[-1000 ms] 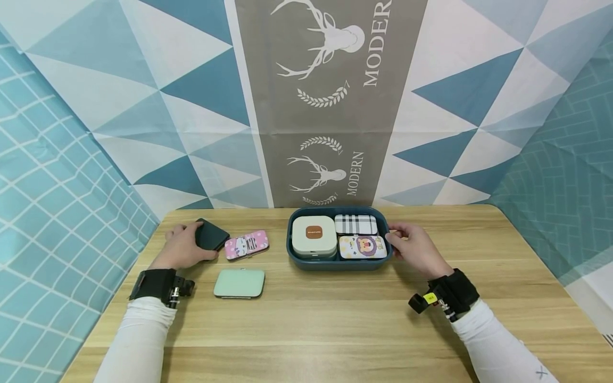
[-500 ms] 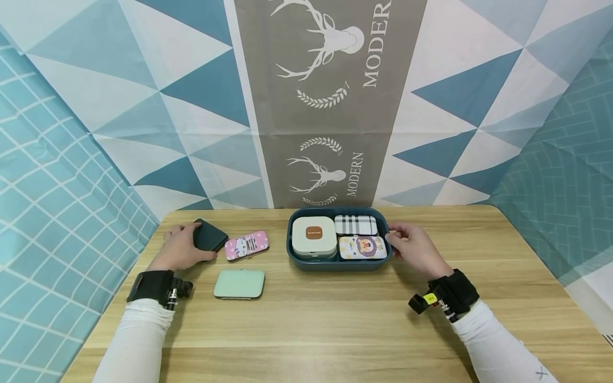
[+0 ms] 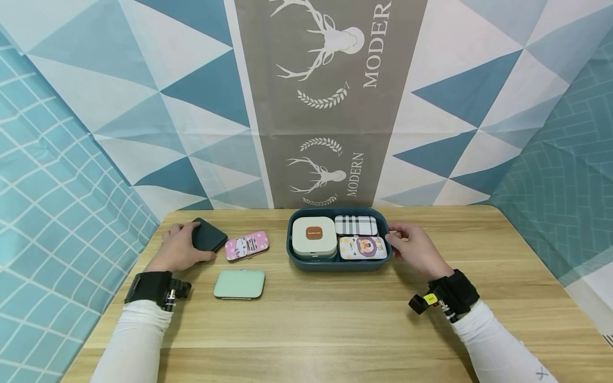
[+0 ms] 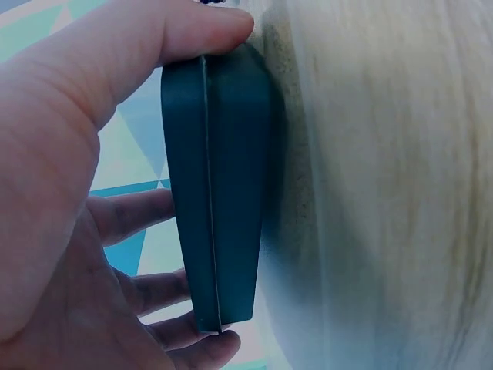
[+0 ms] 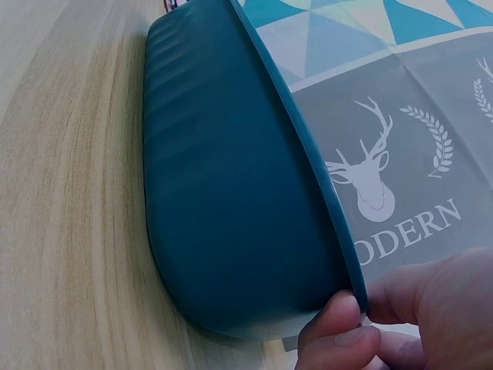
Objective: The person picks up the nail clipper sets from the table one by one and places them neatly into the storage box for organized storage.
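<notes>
At the left of the head view, my left hand grips a dark green case. In the left wrist view my thumb lies on one end of the case and fingertips on the other. The case looks near the tabletop; I cannot tell whether it touches. My right hand pinches the right end of a dark blue basin, with thumb and fingers on its rim in the right wrist view. The basin holds a cream box, a plaid case and a lion-print case.
A pink cartoon-print case lies just right of the dark green case. Nearer to me is a mint green case. The patterned backdrop rises behind the wooden table, close behind the basin.
My left hand has shifted slightly left with the dark green case, widening the gap to the pink case. My right hand and the basin have stayed in place.
</notes>
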A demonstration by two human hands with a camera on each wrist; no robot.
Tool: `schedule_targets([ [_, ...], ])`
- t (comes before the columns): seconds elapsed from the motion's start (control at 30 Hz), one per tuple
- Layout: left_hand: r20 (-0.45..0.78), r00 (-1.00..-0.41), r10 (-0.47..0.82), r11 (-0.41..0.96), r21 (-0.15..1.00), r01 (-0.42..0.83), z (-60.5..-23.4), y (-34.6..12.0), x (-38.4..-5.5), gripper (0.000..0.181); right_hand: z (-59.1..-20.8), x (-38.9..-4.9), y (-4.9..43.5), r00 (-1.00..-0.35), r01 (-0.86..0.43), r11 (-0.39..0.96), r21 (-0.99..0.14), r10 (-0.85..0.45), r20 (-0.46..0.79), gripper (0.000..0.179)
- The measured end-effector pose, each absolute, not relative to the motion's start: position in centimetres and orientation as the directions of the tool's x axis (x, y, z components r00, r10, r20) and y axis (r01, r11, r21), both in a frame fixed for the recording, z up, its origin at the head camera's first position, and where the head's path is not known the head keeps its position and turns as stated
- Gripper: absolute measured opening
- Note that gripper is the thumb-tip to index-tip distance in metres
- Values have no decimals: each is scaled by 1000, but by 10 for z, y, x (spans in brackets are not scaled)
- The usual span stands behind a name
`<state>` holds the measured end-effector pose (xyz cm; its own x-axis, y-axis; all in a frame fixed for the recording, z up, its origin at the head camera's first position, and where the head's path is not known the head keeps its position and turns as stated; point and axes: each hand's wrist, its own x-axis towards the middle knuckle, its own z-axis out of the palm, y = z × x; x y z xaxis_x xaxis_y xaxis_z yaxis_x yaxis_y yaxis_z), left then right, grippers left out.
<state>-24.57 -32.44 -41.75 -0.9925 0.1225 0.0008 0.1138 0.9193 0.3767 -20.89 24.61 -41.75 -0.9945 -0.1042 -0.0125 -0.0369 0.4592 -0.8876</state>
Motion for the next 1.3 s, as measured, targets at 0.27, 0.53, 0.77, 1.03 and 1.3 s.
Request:
schedule_targets([
  [0.27, 15, -992, 122, 922, 369, 119, -410, -321, -245, 107, -417, -208, 246, -994, -43, 461, -887, -106, -7, 46],
  [0.53, 48, -989, 141, 913, 380, 149, -402, -313, -241, 106, -416, -207, 245, -995, -39, 461, -887, -99, -8, 46],
  [0.77, 92, -979, 181, 898, 390, 203, -395, -306, -237, 100, -417, -207, 245, -995, -42, 466, -884, -98, -4, 45],
  [1.03, 112, -969, 219, 888, 390, 245, -380, -295, -232, 101, -418, -208, 246, -994, -51, 465, -884, -105, 3, 44],
  [1.3, 124, -963, 237, 890, 369, 267, -370, -286, -231, 102, -417, -208, 246, -994, -45, 461, -886, -106, -4, 44],
])
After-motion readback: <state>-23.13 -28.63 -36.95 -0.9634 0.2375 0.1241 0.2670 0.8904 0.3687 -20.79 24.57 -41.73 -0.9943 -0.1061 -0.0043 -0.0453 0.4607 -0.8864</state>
